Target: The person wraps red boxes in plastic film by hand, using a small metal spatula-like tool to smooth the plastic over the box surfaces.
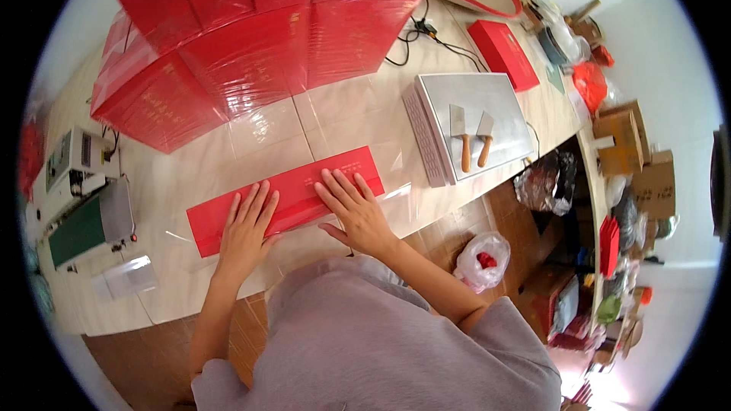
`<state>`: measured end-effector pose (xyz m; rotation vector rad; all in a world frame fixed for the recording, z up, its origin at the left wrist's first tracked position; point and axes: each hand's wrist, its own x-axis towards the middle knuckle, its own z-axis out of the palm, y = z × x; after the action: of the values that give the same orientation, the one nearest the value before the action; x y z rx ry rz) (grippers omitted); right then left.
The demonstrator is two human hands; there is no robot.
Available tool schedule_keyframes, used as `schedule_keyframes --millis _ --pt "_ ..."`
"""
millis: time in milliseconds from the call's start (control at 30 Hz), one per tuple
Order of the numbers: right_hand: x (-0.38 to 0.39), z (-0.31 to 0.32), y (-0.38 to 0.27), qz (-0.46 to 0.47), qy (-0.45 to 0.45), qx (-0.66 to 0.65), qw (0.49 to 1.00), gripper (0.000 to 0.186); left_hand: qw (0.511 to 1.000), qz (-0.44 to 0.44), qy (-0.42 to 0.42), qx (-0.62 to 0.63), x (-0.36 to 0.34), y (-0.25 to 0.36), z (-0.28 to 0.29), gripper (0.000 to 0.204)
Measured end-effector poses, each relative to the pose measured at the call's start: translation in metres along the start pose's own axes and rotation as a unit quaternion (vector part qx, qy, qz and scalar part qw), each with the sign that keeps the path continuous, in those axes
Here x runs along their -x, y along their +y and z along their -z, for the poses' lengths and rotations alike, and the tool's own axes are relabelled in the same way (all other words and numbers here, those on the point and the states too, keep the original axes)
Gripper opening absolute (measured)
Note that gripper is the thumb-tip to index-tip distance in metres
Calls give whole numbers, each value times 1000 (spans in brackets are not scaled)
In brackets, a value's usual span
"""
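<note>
A long red box [293, 183] with small gold print lies near the front edge of the pale table [426, 217]. My left hand [248, 224] rests on its left half, fingers stretched out over the top. On the right half lies my right hand [354, 211], fingers spread flat and thumb held out toward me. Neither hand grips anything. Whether the box is sealed in film I cannot tell.
Red boxes in clear film [244, 68] are stacked at the back. Two wooden-handled scrapers [467, 151] lie on a metal hot plate [476, 110] at right. A machine with a green belt [80, 232] stands left. A white bag [483, 259] sits on the floor.
</note>
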<state>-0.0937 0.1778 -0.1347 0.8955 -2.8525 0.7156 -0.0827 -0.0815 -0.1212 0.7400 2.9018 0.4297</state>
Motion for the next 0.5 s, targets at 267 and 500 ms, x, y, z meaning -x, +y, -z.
schedule_keyframes --millis 267,500 --pt "34 -10 54 -401 288 -230 839 64 999 -5 3 -36 0 -1 -3 86" --pt "2 1 50 -452 246 -479 711 30 999 -12 8 -39 4 -2 -2 87"
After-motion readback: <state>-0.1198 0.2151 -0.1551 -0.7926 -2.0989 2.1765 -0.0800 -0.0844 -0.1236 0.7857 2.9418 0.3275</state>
